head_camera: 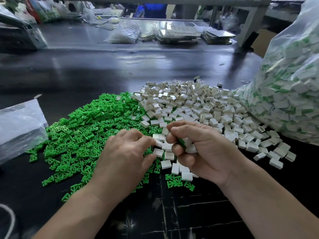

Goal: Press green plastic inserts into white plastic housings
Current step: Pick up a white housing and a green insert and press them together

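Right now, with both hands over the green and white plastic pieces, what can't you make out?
Head view only.
Right hand grips a green plastic insert and white plastic housings; its curled fingers hide whether the insert is seated.
Left hand: fingertips motion-blurred at the white pile, so a pinch cannot be confirmed.
Clear plastic bag of parts, right: cut off by the frame edge.
Far bench clutter: too small and blurred.

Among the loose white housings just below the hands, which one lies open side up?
The white housing beside the thumb of the left hand: its hollow faces up, while the neighbouring housings nearer the camera show flat closed faces.
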A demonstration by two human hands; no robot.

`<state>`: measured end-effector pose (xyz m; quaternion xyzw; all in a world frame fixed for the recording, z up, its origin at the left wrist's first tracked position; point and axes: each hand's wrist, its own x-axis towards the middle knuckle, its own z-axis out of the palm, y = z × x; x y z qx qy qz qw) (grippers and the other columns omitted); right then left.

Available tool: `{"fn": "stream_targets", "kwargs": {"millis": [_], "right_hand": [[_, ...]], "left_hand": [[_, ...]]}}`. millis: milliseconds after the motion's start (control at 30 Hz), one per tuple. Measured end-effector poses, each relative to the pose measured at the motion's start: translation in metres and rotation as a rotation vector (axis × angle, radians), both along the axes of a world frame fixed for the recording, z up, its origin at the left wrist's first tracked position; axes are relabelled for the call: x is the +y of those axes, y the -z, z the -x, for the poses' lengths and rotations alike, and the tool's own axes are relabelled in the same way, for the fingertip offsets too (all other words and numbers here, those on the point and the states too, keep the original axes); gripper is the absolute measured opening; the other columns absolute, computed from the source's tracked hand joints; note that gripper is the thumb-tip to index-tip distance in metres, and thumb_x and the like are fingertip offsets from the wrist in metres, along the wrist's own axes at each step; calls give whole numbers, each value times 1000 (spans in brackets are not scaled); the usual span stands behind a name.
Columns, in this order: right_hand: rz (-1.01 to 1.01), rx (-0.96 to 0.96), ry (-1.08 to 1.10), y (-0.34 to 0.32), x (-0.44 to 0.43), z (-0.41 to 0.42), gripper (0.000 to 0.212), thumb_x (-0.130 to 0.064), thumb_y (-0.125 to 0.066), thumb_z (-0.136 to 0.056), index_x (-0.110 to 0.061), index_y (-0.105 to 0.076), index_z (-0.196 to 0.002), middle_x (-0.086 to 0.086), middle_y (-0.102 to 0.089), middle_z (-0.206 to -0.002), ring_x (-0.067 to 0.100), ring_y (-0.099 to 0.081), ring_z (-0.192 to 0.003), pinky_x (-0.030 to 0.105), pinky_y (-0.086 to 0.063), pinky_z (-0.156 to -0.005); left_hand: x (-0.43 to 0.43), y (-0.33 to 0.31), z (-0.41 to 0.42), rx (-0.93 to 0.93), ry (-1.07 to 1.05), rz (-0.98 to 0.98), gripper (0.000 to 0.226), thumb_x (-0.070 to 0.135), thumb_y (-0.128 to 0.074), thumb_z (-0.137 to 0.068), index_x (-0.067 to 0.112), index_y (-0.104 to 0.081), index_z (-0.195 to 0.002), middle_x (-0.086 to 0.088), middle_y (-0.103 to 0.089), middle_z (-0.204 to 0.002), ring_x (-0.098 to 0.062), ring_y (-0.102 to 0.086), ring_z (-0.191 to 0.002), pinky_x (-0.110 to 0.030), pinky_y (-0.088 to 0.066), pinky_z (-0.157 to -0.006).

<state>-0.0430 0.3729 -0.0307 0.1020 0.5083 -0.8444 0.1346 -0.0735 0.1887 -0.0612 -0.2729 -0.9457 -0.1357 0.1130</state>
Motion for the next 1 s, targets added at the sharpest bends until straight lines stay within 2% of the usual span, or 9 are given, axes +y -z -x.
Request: {"fn": "stream_targets", "kwargs": {"millis": [67, 300, 433, 500, 633, 733, 800, 900, 1000], "right_hand": [[15, 3, -3, 1, 0, 0, 23, -7, -71, -77, -7, -66, -100, 11, -67, -77, 15, -57, -52, 19, -39, -33], [41, -1, 0, 2, -3, 0, 20, -22, -74, -77, -12, -59, -87, 6, -62, -74, 10, -54, -45, 16, -36, -30], [34, -12, -31, 2, -3, -1, 21, -18, -72, -77, -11, -59, -91, 6, -59, -69, 11, -52, -46, 17, -37, -30], [31, 0, -77, 2, -3, -2, 18, -13, -70, -77, -10, -65, -94, 7, -60, -70, 13, -52, -49, 18, -36, -31], [51, 8, -159, 0, -2, -3, 13, -5, -67, -82, -11, -76, -90, 9, -63, -76, 13, -54, -52, 17, -37, -33], [25, 16, -213, 1, -5, -5, 22, -23, -72, -83, -8, -70, -98, 5, -60, -75, 11, -54, -53, 16, -38, -34], [-9, 24, -261, 1, -8, -7, 25, -35, -74, -84, -11, -69, -91, 4, -58, -73, 10, -55, -51, 16, -39, -34], [-89, 43, -304, 0, -12, -11, 20, -35, -70, -88, -17, -71, -81, 2, -56, -68, 9, -53, -49, 17, -38, -33], [-74, 51, -265, -2, -11, -11, 20, -32, -66, -90, -12, -63, -86, 2, -57, -62, 9, -52, -45, 17, -37, -33]], "left_hand": [[0, 1, 0, 13, 45, 5, 27, 47, -63, -87, 32, -71, -108, 7, -64, -97, -19, -58, -91, -41, -48, -78], [3, -1, -1, -6, 87, -26, 28, 50, -51, -91, 28, -68, -93, 11, -65, -92, -16, -57, -88, -41, -44, -81], [2, -5, -4, -68, 41, -378, 20, 45, -57, -90, 33, -65, -103, 20, -60, -87, 0, -56, -83, -28, -48, -74], [1, -9, -6, -126, 72, -531, 22, 44, -58, -92, 37, -65, -111, 22, -60, -87, -1, -58, -86, -18, -46, -71], [1, -19, -15, -185, 66, -699, 19, 60, -59, -81, 45, -63, -92, 27, -63, -92, 6, -61, -84, -3, -43, -63], [0, -21, -18, -129, 39, -716, 23, 67, -63, -76, 45, -62, -84, 30, -64, -89, 8, -61, -79, -1, -41, -61], [0, -22, -19, -95, 76, -668, 20, 60, -62, -77, 42, -63, -84, 25, -65, -89, 4, -62, -77, -2, -41, -59], [0, -23, -21, -61, 156, -606, 21, 55, -62, -78, 41, -61, -92, 21, -63, -93, 5, -61, -78, -1, -42, -62], [-4, -22, -18, -92, 151, -607, 31, 63, -59, -78, 45, -57, -103, 18, -61, -84, 5, -59, -73, -2, -41, -57]]}}
